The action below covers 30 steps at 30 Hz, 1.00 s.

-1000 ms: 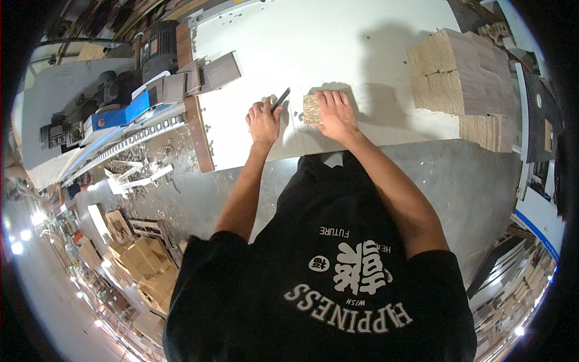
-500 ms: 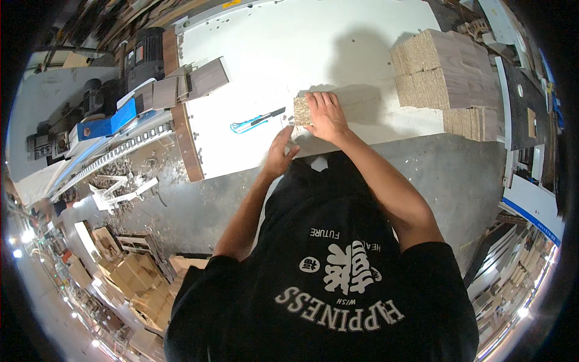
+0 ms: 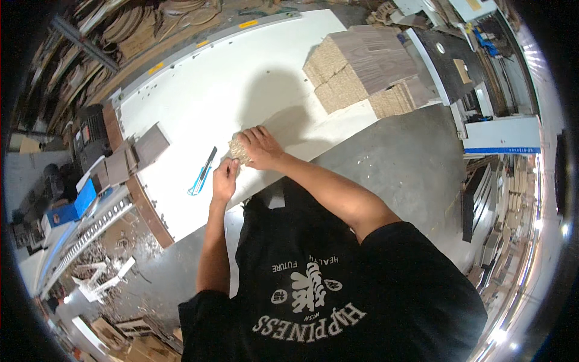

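On the white tabletop point(image 3: 199, 114), near its front edge, stands a small block of chipboard pieces point(image 3: 239, 151) with its rough, grainy side facing left. My right hand point(image 3: 260, 148) is wrapped over the block from the right, fingers on its far side. Drawn in close to the block's near left corner, my left hand point(image 3: 225, 180) has its fingers curled together; whatever they may hold is hidden. Just left of that hand lies a blue utility knife point(image 3: 202, 172), its dark tip pointing away from me.
To the right rises a large stack of wood-grain chipboard panels point(image 3: 362, 69). Several loose brown boards point(image 3: 137, 152) lie at the table's left end, beside a dark motor point(image 3: 90, 134). A metal rail point(image 3: 211, 43) runs along the far edge. Scraps litter the floor point(image 3: 129, 247) at lower left.
My left hand has gone from spread fingers to curled ones and come up against the block. My right hand stays on the block. The whole view has turned and shifted.
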{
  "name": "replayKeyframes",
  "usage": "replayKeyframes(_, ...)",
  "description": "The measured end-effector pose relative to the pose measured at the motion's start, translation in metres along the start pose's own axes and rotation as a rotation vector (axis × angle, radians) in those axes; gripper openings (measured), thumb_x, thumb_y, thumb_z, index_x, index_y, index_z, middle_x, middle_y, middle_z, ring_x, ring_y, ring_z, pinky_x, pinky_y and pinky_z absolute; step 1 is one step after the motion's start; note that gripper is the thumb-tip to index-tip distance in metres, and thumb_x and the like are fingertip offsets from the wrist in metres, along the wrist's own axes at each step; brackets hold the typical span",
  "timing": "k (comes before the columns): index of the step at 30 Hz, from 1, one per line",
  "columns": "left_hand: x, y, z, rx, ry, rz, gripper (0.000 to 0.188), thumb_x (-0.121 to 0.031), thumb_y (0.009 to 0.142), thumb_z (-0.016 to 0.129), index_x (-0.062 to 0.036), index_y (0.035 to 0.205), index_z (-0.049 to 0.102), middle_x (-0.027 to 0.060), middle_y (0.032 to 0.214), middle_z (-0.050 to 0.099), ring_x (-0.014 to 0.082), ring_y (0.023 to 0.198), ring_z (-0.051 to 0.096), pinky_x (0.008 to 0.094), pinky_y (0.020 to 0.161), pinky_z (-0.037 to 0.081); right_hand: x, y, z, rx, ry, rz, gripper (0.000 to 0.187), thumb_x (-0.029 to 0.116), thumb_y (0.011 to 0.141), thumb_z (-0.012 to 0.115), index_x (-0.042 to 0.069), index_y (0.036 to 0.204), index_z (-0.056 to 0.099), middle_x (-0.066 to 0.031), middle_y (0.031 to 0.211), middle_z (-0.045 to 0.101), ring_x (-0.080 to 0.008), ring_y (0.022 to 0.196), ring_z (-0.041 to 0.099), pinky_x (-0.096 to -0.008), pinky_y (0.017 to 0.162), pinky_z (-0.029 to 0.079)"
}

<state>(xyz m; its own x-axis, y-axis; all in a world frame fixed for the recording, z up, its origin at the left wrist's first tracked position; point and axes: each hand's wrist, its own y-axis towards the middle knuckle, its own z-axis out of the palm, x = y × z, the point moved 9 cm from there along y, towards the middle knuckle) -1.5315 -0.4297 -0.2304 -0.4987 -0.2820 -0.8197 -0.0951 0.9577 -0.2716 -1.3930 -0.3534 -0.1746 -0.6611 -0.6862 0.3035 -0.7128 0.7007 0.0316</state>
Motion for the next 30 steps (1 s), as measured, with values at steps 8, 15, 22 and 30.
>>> replayKeyframes(8, 0.029, -0.059, 0.027, 0.122, -0.078, 0.096, 0.020, -0.019, 0.109, 0.067, -0.0013, 0.099, 0.065, 0.0154, 0.083, 0.067, 0.0228, 0.076, 0.066, 0.0380, 0.073, 0.053, -0.005, 0.000, -0.003, -0.021, -0.005, -0.027, 0.095, 0.036, 0.074, 0.093, -0.002, 0.149, 0.049, -0.0198, 0.140, 0.058, -0.0377, 0.136, 0.053, -0.0522, 0.119, 0.037)
replayKeyframes(15, 0.074, -0.097, 0.047, 0.033, -0.450, -0.161, 0.064, -0.034, 0.104, 0.079, 0.0013, 0.150, 0.052, 0.0114, 0.126, 0.068, 0.0220, 0.113, 0.067, 0.0369, 0.097, 0.057, -0.029, -0.023, -0.014, -0.036, 0.242, 0.134, 0.099, 0.046, 0.076, 0.092, -0.004, 0.148, 0.048, -0.0218, 0.144, 0.056, -0.0391, 0.143, 0.048, -0.0515, 0.120, 0.035)
replayKeyframes(22, -0.045, -0.043, 0.121, 0.364, -0.627, -0.191, 0.073, -0.033, 0.099, 0.081, 0.0060, 0.153, 0.051, 0.0155, 0.143, 0.066, 0.0247, 0.133, 0.060, 0.0407, 0.115, 0.045, -0.129, -0.126, 0.008, 0.083, 1.081, 0.489, 0.099, 0.053, 0.081, 0.093, -0.010, 0.146, 0.054, -0.0271, 0.134, 0.067, -0.0387, 0.126, 0.065, -0.0429, 0.110, 0.050)
replayKeyframes(30, -0.138, 0.019, 0.301, 0.616, -0.576, -0.445, 0.076, -0.038, 0.097, 0.080, 0.0021, 0.153, 0.049, 0.0134, 0.133, 0.067, 0.0259, 0.118, 0.066, 0.0424, 0.103, 0.053, -0.276, -0.286, -0.025, -0.031, 1.558, 0.981, 0.086, 0.046, 0.093, 0.086, -0.001, 0.157, 0.052, -0.0179, 0.154, 0.060, -0.0307, 0.139, 0.058, -0.0431, 0.115, 0.046)
